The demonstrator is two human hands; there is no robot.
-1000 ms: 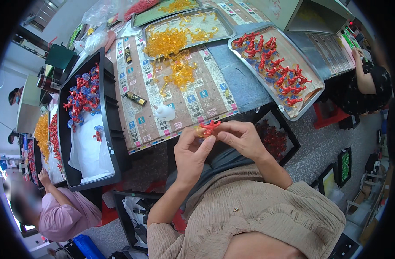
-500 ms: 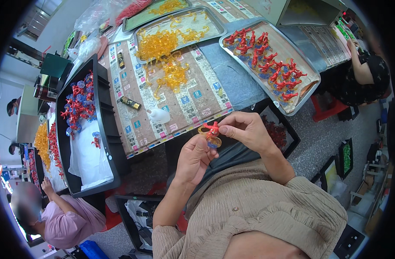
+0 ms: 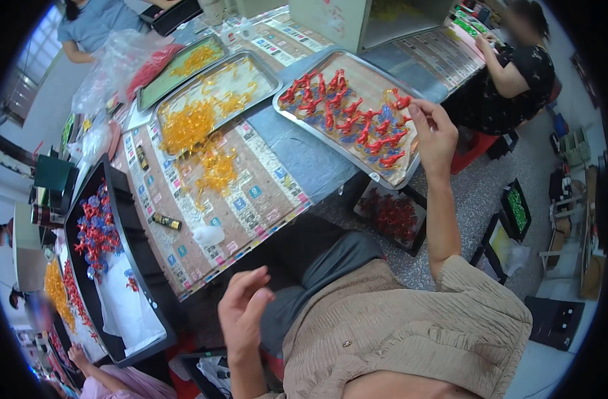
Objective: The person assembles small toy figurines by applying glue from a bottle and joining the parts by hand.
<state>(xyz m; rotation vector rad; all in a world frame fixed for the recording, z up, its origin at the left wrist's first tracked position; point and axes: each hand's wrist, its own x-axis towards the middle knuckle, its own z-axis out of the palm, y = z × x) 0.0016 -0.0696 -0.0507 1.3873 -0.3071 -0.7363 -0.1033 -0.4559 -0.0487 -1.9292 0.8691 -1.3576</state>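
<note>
My right hand (image 3: 438, 136) is over the right side of a metal tray (image 3: 365, 70), its thumb and fingers closed on a small red plastic figure (image 3: 400, 100) with a clear yellow ring-like piece. Rows of similar red figures (image 3: 347, 124) with blue and yellow clear parts lie on the paper-lined tray. Whether the held figure touches the tray, I cannot tell. My left hand (image 3: 243, 302) hovers above my lap in front of the table edge, empty, with fingers bent and thumb apart.
Loose yellow clear pieces (image 3: 216, 169) lie on the table beside a second tray (image 3: 267, 83). A white bottle (image 3: 209, 235) and small dark tube (image 3: 167, 221) are near the front edge. A black bin (image 3: 136, 266) holds red-and-blue parts at left. Co-workers sit right and lower left.
My right hand has carried the red figure from in front of me to the tray at right. My left hand has let go of it and moved down and left. The view has shifted.
</note>
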